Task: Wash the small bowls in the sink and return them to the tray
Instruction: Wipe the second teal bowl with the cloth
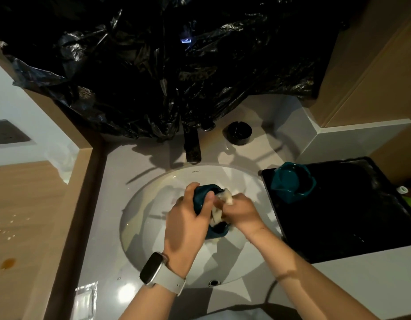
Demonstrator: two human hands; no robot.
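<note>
Over the sink (pixel 153 229): your left hand (pixel 188 224) grips a glossy teal bowl (pixel 203 195).
Right hand (pixel 242 210): your fingers clench a pale, crumpled cloth (pixel 226 197).
Tray (pixel 349 222): flat, black, wet; a scalloped teal bowl (pixel 292 181) rests there.

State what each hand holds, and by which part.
The left hand grips a teal bowl around its outer wall, over the sink. The right hand clutches a pale cloth bunched against the bowl.

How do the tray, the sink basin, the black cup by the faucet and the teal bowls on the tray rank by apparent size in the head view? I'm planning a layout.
Largest to smallest:
1. sink basin and tray, too alike to rank
2. teal bowls
3. black cup, though it sits farther away
</note>
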